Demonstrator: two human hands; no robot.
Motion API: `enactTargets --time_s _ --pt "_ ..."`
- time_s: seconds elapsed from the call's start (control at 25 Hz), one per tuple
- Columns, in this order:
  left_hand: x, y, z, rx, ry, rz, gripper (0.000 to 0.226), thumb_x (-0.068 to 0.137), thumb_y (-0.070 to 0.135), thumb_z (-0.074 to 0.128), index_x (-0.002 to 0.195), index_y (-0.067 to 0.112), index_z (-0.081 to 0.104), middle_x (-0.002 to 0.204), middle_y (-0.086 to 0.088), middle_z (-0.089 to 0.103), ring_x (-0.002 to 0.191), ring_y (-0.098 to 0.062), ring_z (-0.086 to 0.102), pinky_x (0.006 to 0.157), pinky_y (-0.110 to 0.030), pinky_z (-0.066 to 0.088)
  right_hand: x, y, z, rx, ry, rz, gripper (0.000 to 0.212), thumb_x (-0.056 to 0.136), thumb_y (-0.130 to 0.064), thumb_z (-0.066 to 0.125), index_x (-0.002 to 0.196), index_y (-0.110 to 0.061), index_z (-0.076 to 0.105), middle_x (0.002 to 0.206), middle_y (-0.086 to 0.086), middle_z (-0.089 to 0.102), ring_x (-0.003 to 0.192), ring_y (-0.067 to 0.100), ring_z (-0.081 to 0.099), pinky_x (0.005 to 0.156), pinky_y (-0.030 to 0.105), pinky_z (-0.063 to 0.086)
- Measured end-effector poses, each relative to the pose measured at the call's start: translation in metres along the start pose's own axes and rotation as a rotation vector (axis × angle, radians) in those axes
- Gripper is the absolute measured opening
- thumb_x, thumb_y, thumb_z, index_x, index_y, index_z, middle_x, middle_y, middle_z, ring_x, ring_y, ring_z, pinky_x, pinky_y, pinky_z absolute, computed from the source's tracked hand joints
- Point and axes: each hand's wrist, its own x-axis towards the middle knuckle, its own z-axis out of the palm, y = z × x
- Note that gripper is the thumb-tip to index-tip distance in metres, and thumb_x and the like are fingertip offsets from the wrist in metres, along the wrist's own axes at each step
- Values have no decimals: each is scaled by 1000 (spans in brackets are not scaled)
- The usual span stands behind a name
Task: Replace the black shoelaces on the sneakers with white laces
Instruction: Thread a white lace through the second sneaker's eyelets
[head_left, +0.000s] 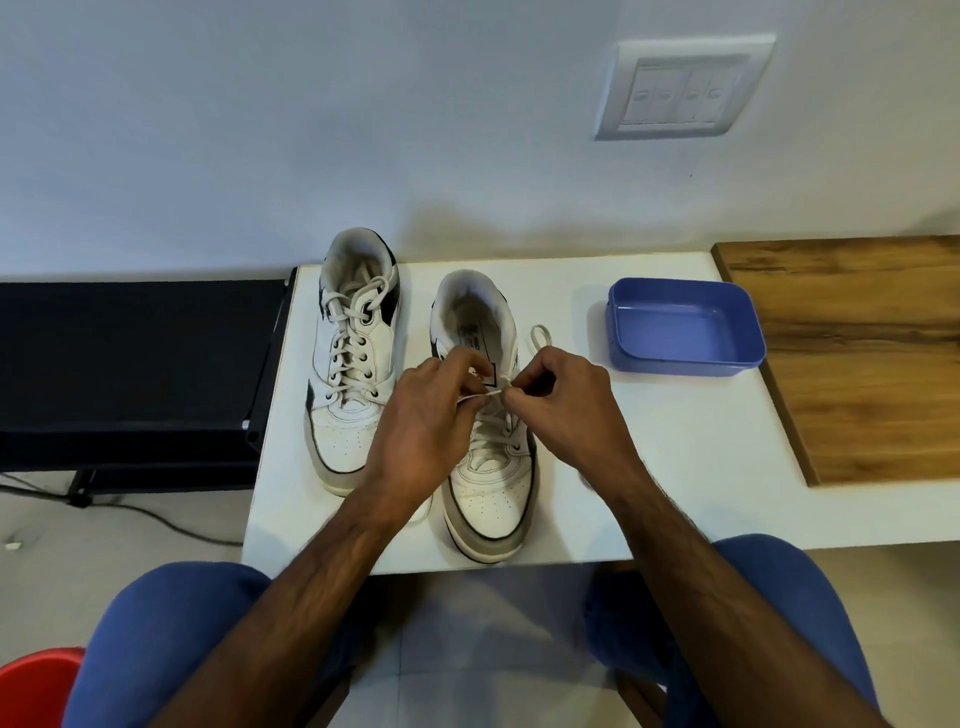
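Two white sneakers with black trim stand side by side on a small white table (675, 467), toes toward me. The left sneaker (353, 364) is fully laced with a white lace and tied. The right sneaker (488, 488) has white lacing over its lower eyelets. Above its tongue, my left hand (431, 410) and my right hand (561, 400) each pinch the white lace (480, 396), which is stretched between them. A loop of that lace lies on the table to the right of the shoe's collar. No black lace shows.
A blue plastic tray (685, 327) sits at the table's back right. A wooden board (857, 353) adjoins the right side. A black rack (130, 364) stands to the left, with a cable on the floor. A red object (31, 686) is by my left knee.
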Motion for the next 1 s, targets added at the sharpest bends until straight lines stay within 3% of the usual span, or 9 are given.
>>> enactTargets --time_s 0.16,0.32,0.52,1.0 --pt "2 -1 1 57 -3 19 23 89 7 73 107 21 70 93 3 72 92 -14 64 79 -15 43 1 2 -3 -27 -39 -10 10 79 -28 78 77 -25 70 70 -14 68 70 4 65 63 23 52" --pt "5 1 7 180 -17 100 19 85 2 74 98 16 75 89 2 76 86 -21 68 80 -37 51 2 6 -6 -33 -62 -14 12 80 -31 81 78 -25 71 70 -14 69 70 3 65 62 19 52" --pt "1 11 14 253 59 -32 21 89 7 69 99 25 67 90 10 73 89 -17 64 81 -32 29 0 7 -7 33 -56 -5 12 80 -28 81 84 -24 71 75 -12 71 73 1 66 62 12 51" --pt "-1 14 21 251 33 -98 27 84 2 67 103 21 63 89 8 71 86 -19 62 83 -36 35 -4 7 -6 62 -17 31 9 82 -24 79 87 -24 71 76 -16 69 74 -9 64 61 4 45"
